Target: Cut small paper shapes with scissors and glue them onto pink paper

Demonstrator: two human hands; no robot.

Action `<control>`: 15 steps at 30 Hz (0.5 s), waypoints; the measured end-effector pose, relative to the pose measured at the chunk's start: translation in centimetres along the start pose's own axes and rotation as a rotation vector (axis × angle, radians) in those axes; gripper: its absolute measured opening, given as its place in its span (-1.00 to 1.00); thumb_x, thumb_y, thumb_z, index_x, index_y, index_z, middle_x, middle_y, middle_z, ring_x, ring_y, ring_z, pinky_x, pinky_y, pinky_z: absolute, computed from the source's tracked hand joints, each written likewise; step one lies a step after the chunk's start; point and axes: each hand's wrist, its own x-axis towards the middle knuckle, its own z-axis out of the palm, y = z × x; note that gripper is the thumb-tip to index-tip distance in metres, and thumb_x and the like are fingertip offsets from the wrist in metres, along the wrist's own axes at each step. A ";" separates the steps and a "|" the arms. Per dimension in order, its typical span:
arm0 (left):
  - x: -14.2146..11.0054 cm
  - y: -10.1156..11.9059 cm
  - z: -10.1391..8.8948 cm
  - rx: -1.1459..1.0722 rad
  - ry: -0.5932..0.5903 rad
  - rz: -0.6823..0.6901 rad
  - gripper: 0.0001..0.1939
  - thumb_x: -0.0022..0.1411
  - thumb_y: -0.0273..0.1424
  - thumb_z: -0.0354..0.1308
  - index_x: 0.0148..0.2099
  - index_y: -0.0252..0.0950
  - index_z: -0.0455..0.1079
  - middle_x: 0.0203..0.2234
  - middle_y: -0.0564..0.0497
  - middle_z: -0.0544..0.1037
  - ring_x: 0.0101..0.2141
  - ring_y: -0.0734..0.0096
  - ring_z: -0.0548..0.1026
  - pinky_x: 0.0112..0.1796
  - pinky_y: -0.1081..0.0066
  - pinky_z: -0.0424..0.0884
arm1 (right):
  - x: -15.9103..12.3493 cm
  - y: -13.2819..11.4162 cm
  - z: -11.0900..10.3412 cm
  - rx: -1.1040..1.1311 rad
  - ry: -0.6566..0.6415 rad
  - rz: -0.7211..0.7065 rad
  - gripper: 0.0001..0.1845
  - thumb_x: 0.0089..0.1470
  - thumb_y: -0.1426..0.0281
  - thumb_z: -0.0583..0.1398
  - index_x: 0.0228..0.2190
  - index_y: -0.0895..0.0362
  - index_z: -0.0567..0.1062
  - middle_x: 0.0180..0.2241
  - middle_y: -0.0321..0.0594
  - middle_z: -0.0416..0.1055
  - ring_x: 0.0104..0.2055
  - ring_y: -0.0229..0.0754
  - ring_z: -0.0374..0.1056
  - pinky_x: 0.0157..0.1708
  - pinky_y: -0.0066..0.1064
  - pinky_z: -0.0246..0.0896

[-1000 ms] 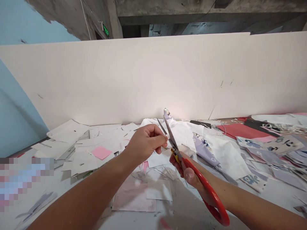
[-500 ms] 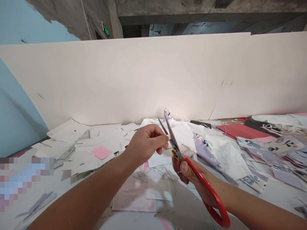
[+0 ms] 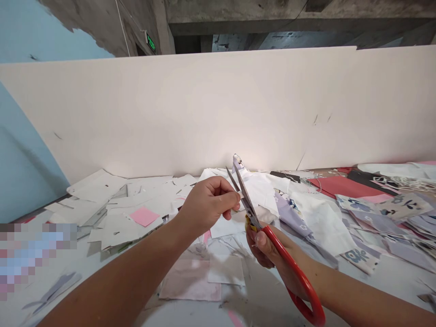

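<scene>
My right hand [image 3: 264, 245] is closed around red-handled scissors [image 3: 248, 200], whose blades point up and away from me with a narrow gap at the tips. Just left of the blades, my left hand [image 3: 214, 200] pinches a small white scrap [image 3: 240, 194] between thumb and fingers. Only an end of that scrap shows; it meets the blades, and the fingers cover the rest. Something yellow is wrapped on the scissors near the right fingers. Below the hands lie a pale pink fabric piece [image 3: 190, 284] and a white square piece [image 3: 226, 270].
White card pieces [image 3: 136, 202] are heaped at left, with a pink square [image 3: 145, 216] on top. White and lilac cloth [image 3: 289, 209], red sheets [image 3: 344, 188] and printed fabric pieces [image 3: 405, 206] cover the right side. A tall white board [image 3: 204, 113] stands behind the table.
The scissor blades have drawn slightly closer together, and the tips have shifted a little to the right. My left hand stays almost in place with the white scrap.
</scene>
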 end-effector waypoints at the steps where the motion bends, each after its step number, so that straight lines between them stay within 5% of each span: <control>1: 0.0 0.0 0.0 -0.004 0.000 0.003 -0.85 -0.05 -0.39 0.17 -0.56 -0.28 0.27 -0.68 0.15 0.43 -0.69 0.63 0.29 -0.62 0.55 0.25 | 0.0 0.0 0.1 0.018 -0.017 -0.002 -0.47 -0.04 -0.14 -0.05 -0.58 0.08 0.08 -0.60 -0.43 -0.09 -0.58 -0.33 -0.16 -0.60 -0.43 -0.19; 10: -0.2 0.1 0.0 -0.029 -0.003 0.006 -0.83 -0.02 -0.41 0.18 -0.56 -0.29 0.27 -0.67 0.15 0.44 -0.68 0.65 0.29 -0.60 0.57 0.26 | -0.1 0.4 0.6 0.088 -0.040 0.057 -0.43 -0.07 -0.18 -0.07 -0.61 0.07 0.05 -0.67 -0.46 -0.11 -0.64 -0.37 -0.23 -0.66 -0.44 -0.30; 15: -0.1 -0.1 -0.3 -0.134 -0.046 -0.021 -0.85 0.00 -0.35 0.19 -0.50 -0.30 0.31 -0.61 0.12 0.47 -0.66 0.62 0.34 -0.56 0.53 0.29 | 0.9 0.5 -0.2 -0.030 0.127 0.114 -0.49 -0.05 -0.10 0.01 -0.60 0.07 0.06 -0.65 -0.46 -0.08 -0.63 -0.35 -0.12 -0.63 -0.47 -0.18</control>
